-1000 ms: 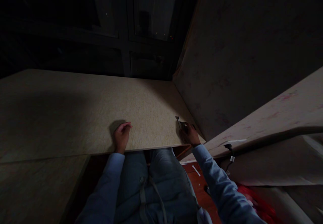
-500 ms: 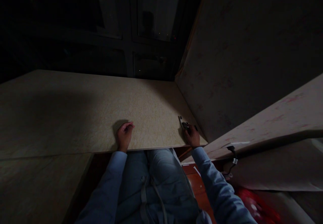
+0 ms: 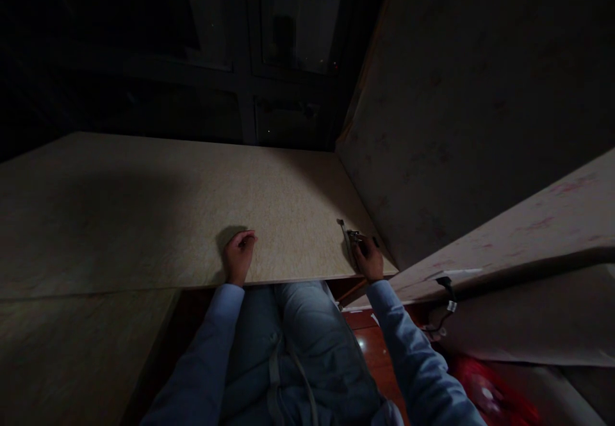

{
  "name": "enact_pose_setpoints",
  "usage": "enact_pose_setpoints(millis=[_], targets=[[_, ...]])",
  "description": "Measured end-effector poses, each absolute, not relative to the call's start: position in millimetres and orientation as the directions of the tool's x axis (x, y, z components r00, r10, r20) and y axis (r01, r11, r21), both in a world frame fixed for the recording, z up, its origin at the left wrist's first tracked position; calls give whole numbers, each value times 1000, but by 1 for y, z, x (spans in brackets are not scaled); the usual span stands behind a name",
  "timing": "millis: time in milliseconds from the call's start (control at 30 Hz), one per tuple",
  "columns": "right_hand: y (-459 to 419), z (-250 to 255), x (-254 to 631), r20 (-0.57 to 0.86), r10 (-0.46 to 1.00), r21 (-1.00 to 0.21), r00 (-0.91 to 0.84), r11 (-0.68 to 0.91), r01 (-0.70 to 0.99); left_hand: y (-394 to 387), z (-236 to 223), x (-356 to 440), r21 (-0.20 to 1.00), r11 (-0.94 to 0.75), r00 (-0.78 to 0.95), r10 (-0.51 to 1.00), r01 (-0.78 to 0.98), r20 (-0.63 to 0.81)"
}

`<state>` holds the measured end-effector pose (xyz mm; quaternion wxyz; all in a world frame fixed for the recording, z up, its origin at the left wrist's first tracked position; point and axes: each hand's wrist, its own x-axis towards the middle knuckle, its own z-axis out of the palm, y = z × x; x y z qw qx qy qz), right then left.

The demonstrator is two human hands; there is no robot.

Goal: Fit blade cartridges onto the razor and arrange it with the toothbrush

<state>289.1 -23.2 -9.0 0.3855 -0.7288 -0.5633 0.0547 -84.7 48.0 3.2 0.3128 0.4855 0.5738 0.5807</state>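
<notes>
My left hand (image 3: 239, 256) rests near the front edge of the pale tabletop (image 3: 288, 189), its fingers curled together; the inside of the curl is too dark to show what it holds, if anything. At the tabletop's right end, my right hand (image 3: 369, 259) has its thumb and fingers closed around a small dark, shiny metal-looking object (image 3: 354, 236) of a kind I cannot make out. Just left of those fingers lies a thin, light strip with a dark tip (image 3: 343, 226). A short dark end sticks out on the right of the hand.
A flower-patterned wall (image 3: 432, 157) borders the tabletop on the right. Dark windows (image 3: 293, 29) stand behind it. My legs (image 3: 307, 330) are under the front edge. Lower right are a black cable (image 3: 449, 304) and a red bag (image 3: 490, 387).
The right hand and the small metal-looking object have shifted very slightly, and the thin strip is tilted a little more. My left hand keeps its pose.
</notes>
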Motion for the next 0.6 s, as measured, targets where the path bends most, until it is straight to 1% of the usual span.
enact_pose_setpoints(millis=[600], targets=[[-24,-3,281,352,837,-621,419,-126,773,53,-2,-80,943,-114,-348,910,312,225]])
